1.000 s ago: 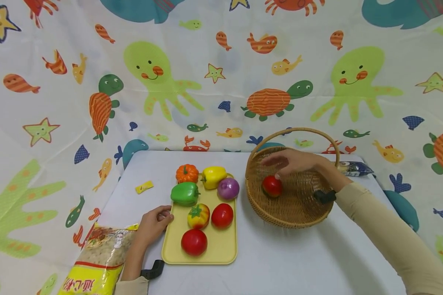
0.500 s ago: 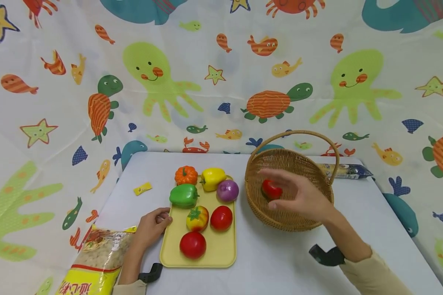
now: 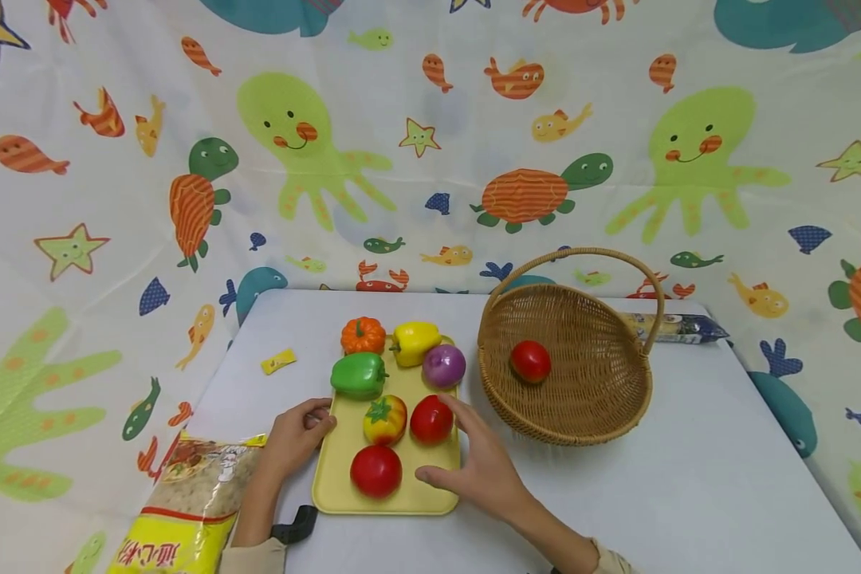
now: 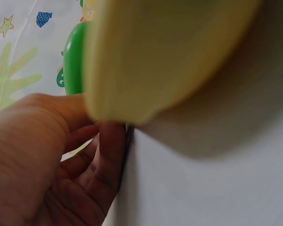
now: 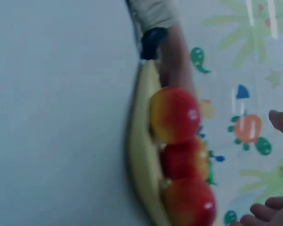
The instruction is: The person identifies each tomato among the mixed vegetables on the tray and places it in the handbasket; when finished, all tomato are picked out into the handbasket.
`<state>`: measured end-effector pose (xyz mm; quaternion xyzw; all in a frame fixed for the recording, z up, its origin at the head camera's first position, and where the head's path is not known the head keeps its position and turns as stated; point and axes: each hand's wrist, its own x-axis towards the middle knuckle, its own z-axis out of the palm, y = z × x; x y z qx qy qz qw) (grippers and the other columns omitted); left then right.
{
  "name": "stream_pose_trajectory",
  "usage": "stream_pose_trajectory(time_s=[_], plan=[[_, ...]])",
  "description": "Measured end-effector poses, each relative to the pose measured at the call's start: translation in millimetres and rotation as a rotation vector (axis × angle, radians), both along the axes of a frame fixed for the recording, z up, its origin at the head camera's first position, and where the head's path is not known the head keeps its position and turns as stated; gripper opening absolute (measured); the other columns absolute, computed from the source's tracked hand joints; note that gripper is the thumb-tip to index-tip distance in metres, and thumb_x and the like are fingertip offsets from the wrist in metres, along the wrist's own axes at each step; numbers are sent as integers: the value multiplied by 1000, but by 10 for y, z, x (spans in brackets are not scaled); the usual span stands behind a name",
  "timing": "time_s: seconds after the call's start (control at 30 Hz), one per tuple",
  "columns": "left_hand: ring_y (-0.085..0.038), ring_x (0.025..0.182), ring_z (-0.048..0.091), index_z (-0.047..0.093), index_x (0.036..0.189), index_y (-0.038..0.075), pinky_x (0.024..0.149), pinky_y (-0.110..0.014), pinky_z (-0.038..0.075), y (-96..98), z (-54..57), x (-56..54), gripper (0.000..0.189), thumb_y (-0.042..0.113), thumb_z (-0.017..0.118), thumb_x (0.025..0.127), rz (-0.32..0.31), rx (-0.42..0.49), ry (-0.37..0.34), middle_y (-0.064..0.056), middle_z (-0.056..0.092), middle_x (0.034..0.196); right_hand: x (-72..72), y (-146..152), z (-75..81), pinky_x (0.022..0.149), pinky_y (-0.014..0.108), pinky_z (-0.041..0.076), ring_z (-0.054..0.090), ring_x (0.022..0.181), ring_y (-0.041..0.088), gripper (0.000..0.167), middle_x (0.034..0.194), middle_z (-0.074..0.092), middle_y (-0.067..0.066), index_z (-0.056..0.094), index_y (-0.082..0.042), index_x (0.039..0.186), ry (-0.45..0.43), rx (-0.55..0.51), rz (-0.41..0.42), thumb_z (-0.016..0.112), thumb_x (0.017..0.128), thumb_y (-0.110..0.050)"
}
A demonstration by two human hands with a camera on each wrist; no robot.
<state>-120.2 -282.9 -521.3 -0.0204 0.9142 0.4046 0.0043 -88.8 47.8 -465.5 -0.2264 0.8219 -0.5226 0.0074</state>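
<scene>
Over the right side of the yellow tray (image 3: 339,496), the right hand (image 3: 486,469) is spread, thumb and fingers apart, with nothing in its grasp. Its upper fingertips lie at the edge of the rear red fruit (image 3: 431,420); whether they touch it, I cannot tell. Just left of that fruit is the striped fruit (image 3: 385,420), with the front red fruit (image 3: 376,471) nearer the person. At the opposite edge the left hand (image 3: 292,438) holds the tray's rim with curled fingers.

The main risk seems to be rolling: these pieces look smooth and round, so a one-sided nudge before the thumb closes could push the rear red fruit into its striped neighbour. If the left hand lifts or twists the rim, the green pepper (image 3: 359,375), perched over that edge, could tumble onto the desk (image 3: 617,510). Approaching the basket (image 3: 581,359) too low could knock its side and roll the third red fruit (image 3: 530,362) inside.
</scene>
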Motion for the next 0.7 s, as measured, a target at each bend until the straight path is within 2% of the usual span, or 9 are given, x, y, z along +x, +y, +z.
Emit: stream_pose_trajectory(time_s=[0.1, 0.23, 0.43, 0.7], plan=[[-15, 79, 56, 65, 125, 2, 66, -28, 47, 1, 0, -3, 35, 22, 67, 96, 1, -7, 1, -1, 63, 94, -76, -98, -166, 104, 51, 37, 40, 136, 24, 100, 151, 41, -1, 39, -17, 151, -29, 34, -104, 88, 70, -47], [-15, 78, 57, 65, 125, 3, 65, -27, 47, 4, -19, -4, 35, 22, 67, 96, 4, -3, -6, -1, 63, 94, -172, -171, -314, 104, 54, 36, 41, 136, 28, 102, 151, 41, 6, 39, -9, 151, -55, 80, -176, 91, 68, -38], [-15, 78, 56, 65, 125, 4, 64, -27, 48, 17, -45, -12, 35, 20, 68, 95, 14, -12, -18, 0, 63, 93, -260, -204, -433, 101, 53, 40, 47, 129, 30, 100, 148, 44, 10, 41, -9, 150, -93, 112, -207, 91, 68, -37], [-15, 78, 56, 65, 125, 3, 65, -27, 47, 14, -34, -11, 34, 20, 68, 95, 23, -9, -10, -2, 63, 94, -336, -226, -500, 96, 53, 44, 53, 122, 32, 92, 144, 48, 14, 45, -4, 146, -95, 95, -207, 89, 71, -35]])
